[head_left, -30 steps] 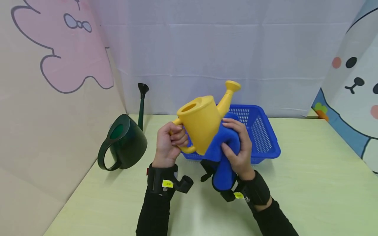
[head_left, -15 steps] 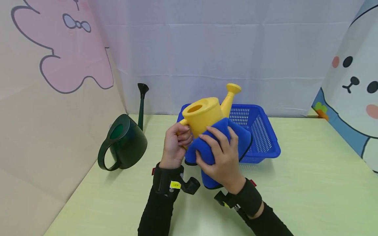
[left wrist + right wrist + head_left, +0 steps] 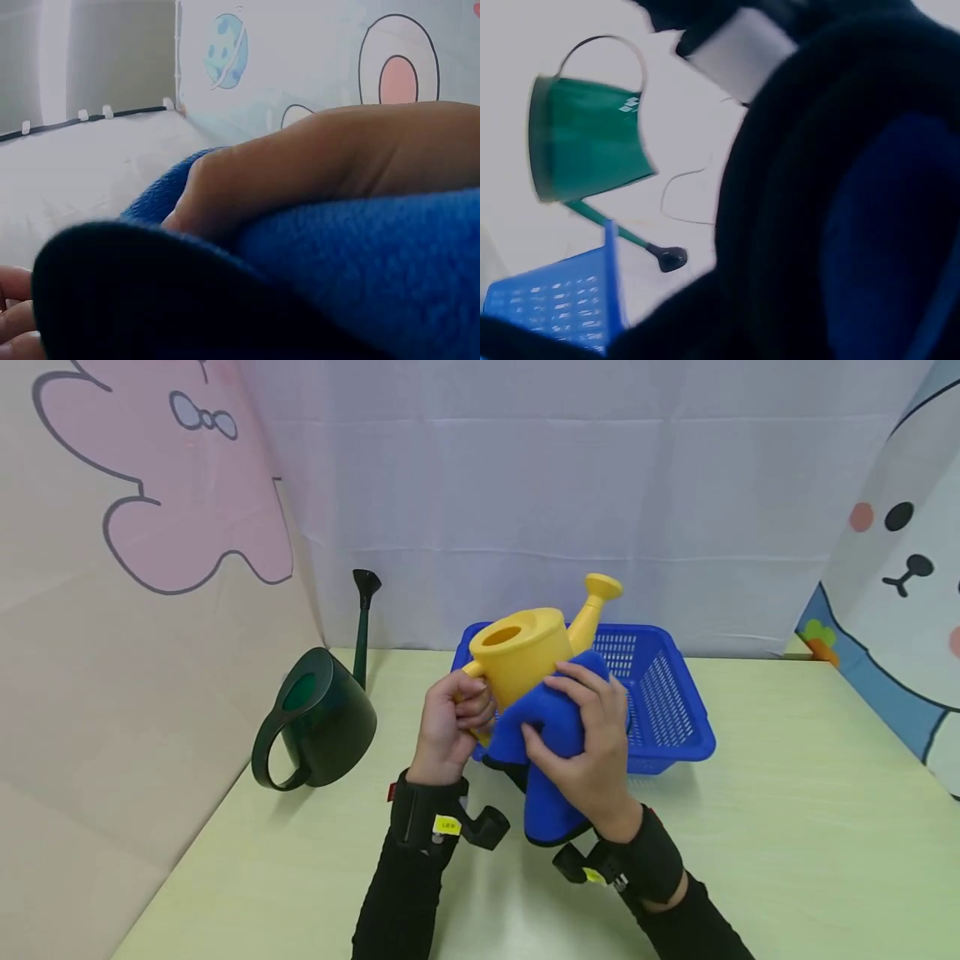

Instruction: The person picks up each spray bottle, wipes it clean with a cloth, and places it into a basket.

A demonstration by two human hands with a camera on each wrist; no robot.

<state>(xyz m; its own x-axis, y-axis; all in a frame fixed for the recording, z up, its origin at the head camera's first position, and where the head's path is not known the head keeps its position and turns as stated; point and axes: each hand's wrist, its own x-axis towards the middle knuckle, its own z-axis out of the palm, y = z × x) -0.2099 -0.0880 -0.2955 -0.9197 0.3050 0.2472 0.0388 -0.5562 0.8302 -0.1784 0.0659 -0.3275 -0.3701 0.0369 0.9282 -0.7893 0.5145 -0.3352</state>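
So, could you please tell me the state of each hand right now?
Left hand: closed, holding the yellow can.
Right hand: closed, holding the cloth.

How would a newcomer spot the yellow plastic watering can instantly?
On the pale green tabletop, find the blue perforated plastic basket near the back. In front of it in the head view, the left hand grips the yellow watering can; a soft blue cloth partly covers its body. Its yellow colour sets it apart from the dark green watering can further left.

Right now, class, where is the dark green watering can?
In the head view, the dark green watering can is on the table at left, near the left wall, left of the left hand and yellow watering can.
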